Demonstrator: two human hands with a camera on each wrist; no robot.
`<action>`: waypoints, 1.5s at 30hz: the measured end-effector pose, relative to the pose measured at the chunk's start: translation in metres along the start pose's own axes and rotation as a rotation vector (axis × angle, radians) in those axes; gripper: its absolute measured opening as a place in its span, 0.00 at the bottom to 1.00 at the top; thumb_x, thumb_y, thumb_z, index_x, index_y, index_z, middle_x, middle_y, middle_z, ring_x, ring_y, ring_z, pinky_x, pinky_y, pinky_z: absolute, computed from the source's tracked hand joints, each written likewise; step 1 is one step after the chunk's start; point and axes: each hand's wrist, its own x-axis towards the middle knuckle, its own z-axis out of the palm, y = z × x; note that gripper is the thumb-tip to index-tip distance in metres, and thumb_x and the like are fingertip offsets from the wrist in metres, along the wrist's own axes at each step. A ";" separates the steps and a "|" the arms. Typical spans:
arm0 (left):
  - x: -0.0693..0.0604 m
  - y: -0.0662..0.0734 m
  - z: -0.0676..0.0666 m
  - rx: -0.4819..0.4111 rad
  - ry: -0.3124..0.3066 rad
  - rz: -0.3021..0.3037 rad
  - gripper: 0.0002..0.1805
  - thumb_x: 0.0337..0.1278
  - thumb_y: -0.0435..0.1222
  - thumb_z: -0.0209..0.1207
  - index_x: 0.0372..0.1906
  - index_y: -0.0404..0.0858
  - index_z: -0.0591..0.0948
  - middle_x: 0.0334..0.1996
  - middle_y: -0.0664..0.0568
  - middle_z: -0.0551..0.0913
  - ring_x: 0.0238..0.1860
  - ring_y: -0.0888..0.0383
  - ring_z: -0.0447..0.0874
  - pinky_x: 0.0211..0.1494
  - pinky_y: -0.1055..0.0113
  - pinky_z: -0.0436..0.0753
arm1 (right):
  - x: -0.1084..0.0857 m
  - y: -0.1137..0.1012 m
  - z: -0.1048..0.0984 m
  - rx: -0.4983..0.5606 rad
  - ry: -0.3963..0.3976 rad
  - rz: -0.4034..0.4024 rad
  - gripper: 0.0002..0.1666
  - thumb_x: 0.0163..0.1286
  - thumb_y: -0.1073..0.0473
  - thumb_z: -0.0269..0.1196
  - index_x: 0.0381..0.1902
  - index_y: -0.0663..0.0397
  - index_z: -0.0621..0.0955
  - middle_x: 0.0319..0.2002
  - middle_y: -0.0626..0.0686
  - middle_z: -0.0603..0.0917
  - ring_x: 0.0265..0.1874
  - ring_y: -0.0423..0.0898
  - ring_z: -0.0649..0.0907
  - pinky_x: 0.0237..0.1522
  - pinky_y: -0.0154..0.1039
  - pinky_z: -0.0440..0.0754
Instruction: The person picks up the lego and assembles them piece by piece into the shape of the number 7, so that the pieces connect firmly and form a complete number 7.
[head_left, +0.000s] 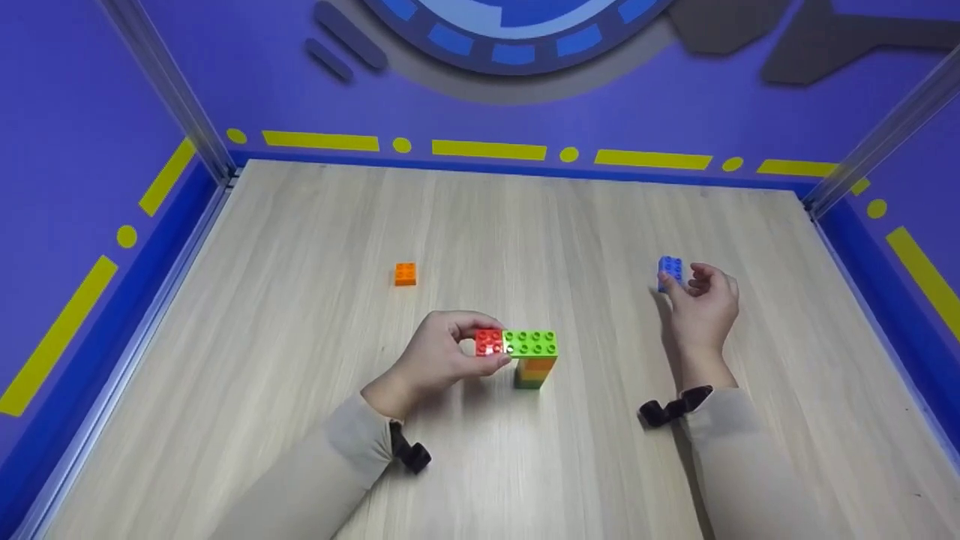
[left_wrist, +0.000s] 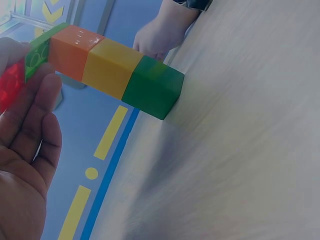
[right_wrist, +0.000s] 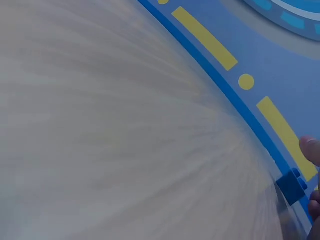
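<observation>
My left hand [head_left: 442,349] pinches a red toy building brick [head_left: 487,343] between thumb and fingers, beside the lime brick [head_left: 534,343]. The thumb reaches the lime brick's edge. Whether red and lime are joined cannot be told. Under the lime brick, in the left wrist view, stand an orange brick [left_wrist: 75,52], a yellow brick [left_wrist: 111,67] and a dark green brick [left_wrist: 154,87]; lime overhangs to the left. My right hand [head_left: 705,304] is at the blue brick [head_left: 670,271], thumb overlapping it in the head view, fingers apart from it; contact is unclear.
A small orange brick [head_left: 405,274] lies on the wooden table [head_left: 300,247], left of the tower and farther back. Blue-purple panels [head_left: 495,112] with yellow marks close off the back and both sides. Each wrist wears a black band [head_left: 409,450].
</observation>
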 end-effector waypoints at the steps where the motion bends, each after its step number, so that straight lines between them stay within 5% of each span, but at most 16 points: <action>1: 0.000 0.000 0.000 0.003 0.000 -0.001 0.19 0.57 0.32 0.81 0.54 0.30 0.93 0.46 0.41 0.96 0.43 0.63 0.91 0.43 0.70 0.88 | 0.001 0.000 0.000 -0.023 -0.019 0.009 0.33 0.74 0.52 0.79 0.69 0.63 0.83 0.61 0.56 0.80 0.57 0.44 0.80 0.60 0.32 0.77; 7: 0.001 0.001 -0.002 -0.006 0.007 -0.001 0.20 0.55 0.30 0.81 0.53 0.30 0.93 0.44 0.44 0.96 0.41 0.63 0.90 0.40 0.71 0.87 | 0.005 -0.002 -0.003 -0.166 -0.161 0.064 0.39 0.77 0.45 0.76 0.76 0.62 0.80 0.67 0.65 0.80 0.63 0.57 0.82 0.60 0.41 0.79; 15: 0.001 0.004 -0.006 0.009 0.003 0.028 0.19 0.57 0.32 0.81 0.53 0.30 0.93 0.43 0.41 0.96 0.41 0.61 0.89 0.41 0.71 0.86 | 0.005 -0.008 -0.002 -0.162 -0.168 0.053 0.33 0.79 0.49 0.72 0.74 0.61 0.83 0.64 0.63 0.84 0.60 0.53 0.83 0.56 0.34 0.80; 26: 0.002 0.006 -0.010 0.034 0.008 0.056 0.18 0.59 0.33 0.81 0.53 0.31 0.93 0.44 0.41 0.96 0.41 0.62 0.88 0.43 0.70 0.85 | -0.005 -0.019 0.007 -0.023 -0.077 -0.154 0.25 0.75 0.60 0.74 0.66 0.65 0.88 0.60 0.62 0.88 0.52 0.48 0.85 0.50 0.19 0.76; 33: 0.000 0.003 -0.010 0.050 0.014 0.055 0.18 0.58 0.34 0.81 0.53 0.32 0.93 0.44 0.42 0.96 0.42 0.63 0.88 0.45 0.69 0.85 | -0.011 -0.034 0.010 0.124 -0.060 -0.250 0.23 0.70 0.65 0.78 0.62 0.65 0.91 0.58 0.60 0.91 0.41 0.43 0.82 0.43 0.20 0.77; 40: 0.000 -0.002 -0.005 0.110 0.020 0.095 0.18 0.57 0.35 0.82 0.52 0.34 0.94 0.45 0.43 0.96 0.42 0.64 0.87 0.47 0.61 0.88 | -0.036 -0.076 -0.004 0.288 -0.151 -0.410 0.21 0.69 0.73 0.77 0.60 0.68 0.91 0.55 0.42 0.86 0.45 0.42 0.82 0.51 0.23 0.81; 45: 0.000 -0.001 -0.002 0.141 0.024 0.110 0.19 0.56 0.36 0.83 0.52 0.34 0.94 0.45 0.43 0.96 0.42 0.64 0.87 0.46 0.60 0.88 | -0.058 -0.112 -0.016 0.402 -0.219 -0.569 0.21 0.67 0.80 0.75 0.58 0.73 0.90 0.56 0.40 0.86 0.48 0.43 0.83 0.54 0.25 0.84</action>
